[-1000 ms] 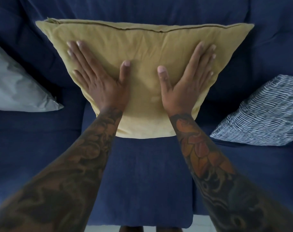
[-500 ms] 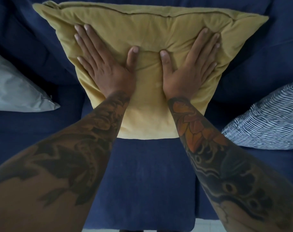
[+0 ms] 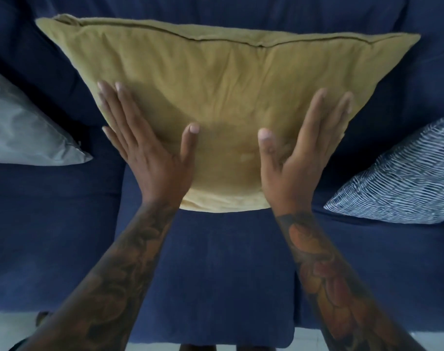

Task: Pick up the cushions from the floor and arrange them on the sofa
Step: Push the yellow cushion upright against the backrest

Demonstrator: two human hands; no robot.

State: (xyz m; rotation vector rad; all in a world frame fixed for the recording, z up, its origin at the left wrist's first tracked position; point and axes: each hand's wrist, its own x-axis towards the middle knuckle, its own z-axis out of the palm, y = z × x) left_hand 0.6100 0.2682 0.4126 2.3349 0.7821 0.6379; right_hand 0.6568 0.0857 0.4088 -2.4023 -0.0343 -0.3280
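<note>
Leaning against the backrest at the middle of the navy sofa (image 3: 223, 269), the mustard cushion (image 3: 223, 97) stands on its lower edge. Both hands are spread flat with nothing gripped — the left hand (image 3: 150, 153) and right hand (image 3: 299, 155) sit at the cushion's lower sides. It looks light, soft and easily dented, so taking it by the side edges seems best. A grey cushion (image 3: 25, 127) lies toward the left end, a striped cushion (image 3: 403, 178) toward the right.

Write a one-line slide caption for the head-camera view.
Both open hands, left hand and right hand, at the mustard-yellow fabric cushion propped against the dark blue sofa.
</note>
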